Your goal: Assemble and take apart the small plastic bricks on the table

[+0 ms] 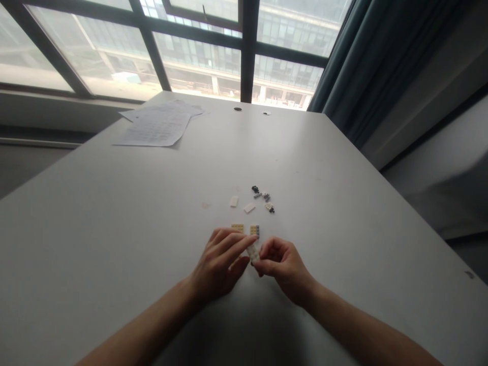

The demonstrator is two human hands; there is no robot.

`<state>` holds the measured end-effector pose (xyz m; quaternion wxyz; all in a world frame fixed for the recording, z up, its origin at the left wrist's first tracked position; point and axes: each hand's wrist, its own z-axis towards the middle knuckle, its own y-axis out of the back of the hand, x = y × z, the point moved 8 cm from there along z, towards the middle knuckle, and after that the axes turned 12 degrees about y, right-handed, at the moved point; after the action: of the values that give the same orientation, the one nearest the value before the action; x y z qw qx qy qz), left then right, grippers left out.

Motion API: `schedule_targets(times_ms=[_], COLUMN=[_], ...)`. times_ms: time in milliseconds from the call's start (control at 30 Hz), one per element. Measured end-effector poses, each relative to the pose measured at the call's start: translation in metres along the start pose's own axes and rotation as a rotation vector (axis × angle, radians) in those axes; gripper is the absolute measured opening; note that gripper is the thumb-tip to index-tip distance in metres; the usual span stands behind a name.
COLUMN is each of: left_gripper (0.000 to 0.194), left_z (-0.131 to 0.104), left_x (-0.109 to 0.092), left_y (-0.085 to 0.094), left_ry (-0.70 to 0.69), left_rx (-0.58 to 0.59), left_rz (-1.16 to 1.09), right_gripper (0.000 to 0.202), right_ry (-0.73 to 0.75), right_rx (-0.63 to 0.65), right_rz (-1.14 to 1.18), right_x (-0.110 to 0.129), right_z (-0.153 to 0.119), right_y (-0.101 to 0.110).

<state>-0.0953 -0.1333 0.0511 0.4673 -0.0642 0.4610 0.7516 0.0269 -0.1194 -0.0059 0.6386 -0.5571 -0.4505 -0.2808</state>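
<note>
Between my two hands is a small white studded building-brick plate (252,252), tilted above the table. My left hand (224,259) grips its left side, the fingers reaching over the top edge and the thumb below. My right hand (280,262) pinches the lower right corner of the same plate. Just beyond my left fingers lies a tan studded plate (237,226), partly covered by them. Beside it sits a tan and grey studded piece (254,231). Farther off are two smooth white pieces, one upright (234,202) and one slanted (249,208).
Small black pieces (255,189), grey and white pieces (266,196) and a white-and-black cluster (270,208) lie beyond my right hand. Printed papers (156,124) rest at the far left of the white table (324,213). Windows stand behind, with a dark curtain (366,76) at right.
</note>
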Motion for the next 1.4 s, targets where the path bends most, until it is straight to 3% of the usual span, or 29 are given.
schedule_targets(times_ms=[133, 233, 400, 667, 1033, 1400], left_gripper=[0.048, 0.060, 0.052, 0.051, 0.049, 0.050], left_z=[0.000, 0.000, -0.001, -0.002, -0.002, -0.002], left_x=[-0.001, -0.002, -0.001, -0.003, -0.002, -0.004], left_y=[-0.004, -0.002, -0.003, -0.003, -0.001, -0.002], left_ry=[-0.023, -0.040, -0.046, -0.053, -0.067, -0.070], left_rx=[0.097, 0.067, 0.015, 0.020, -0.005, -0.008], left_rz=[-0.050, -0.041, -0.025, -0.027, -0.010, 0.011], right_gripper=[0.024, 0.019, 0.008, 0.008, 0.009, 0.013], right_ry=[0.030, 0.098, 0.245, 0.431, 0.429, 0.365], right_rx=[-0.005, 0.044, 0.126, 0.192, 0.178, 0.176], right_rz=[-0.045, -0.100, -0.245, -0.469, -0.479, -0.346], right_x=[0.006, 0.013, 0.024, 0.041, 0.040, 0.032], right_z=[-0.004, -0.007, -0.012, -0.014, -0.016, -0.015], right_y=[-0.002, -0.006, -0.011, -0.017, -0.016, -0.013])
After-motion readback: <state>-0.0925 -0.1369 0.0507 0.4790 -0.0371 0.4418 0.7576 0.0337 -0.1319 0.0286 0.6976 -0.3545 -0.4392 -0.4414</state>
